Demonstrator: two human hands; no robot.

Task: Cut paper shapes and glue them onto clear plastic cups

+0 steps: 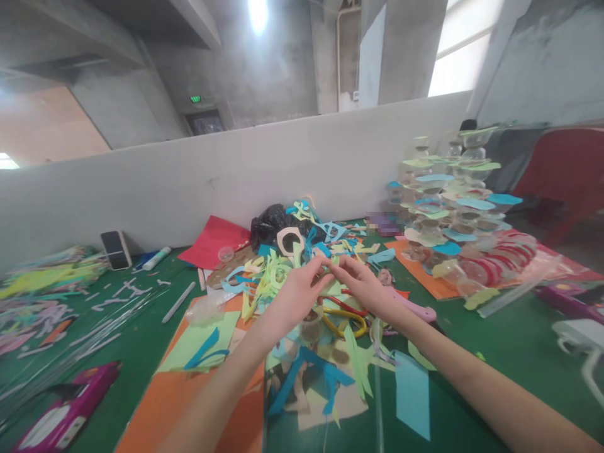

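Observation:
My left hand (302,286) and my right hand (362,284) meet at the fingertips above a heap of paper scraps (257,277). Both hands are closed in a pinch. A small pale-green bit shows at the fingertips, too small to name with certainty. Just below my hands lie a yellow looped handle (346,328) and a red one, likely of scissors. A clear round plastic piece (311,328) stands beneath my left hand. Blue paper strips (302,371) lie nearer to me, and a light-blue paper sheet (412,393) lies below my right forearm.
At the right rise stacked clear cups (472,217) with coloured paper pieces between them. A black plastic bag (274,226) and red paper (214,241) lie by the white partition (189,189). A phone (116,250) leans there, and a purple box (70,409) sits front left.

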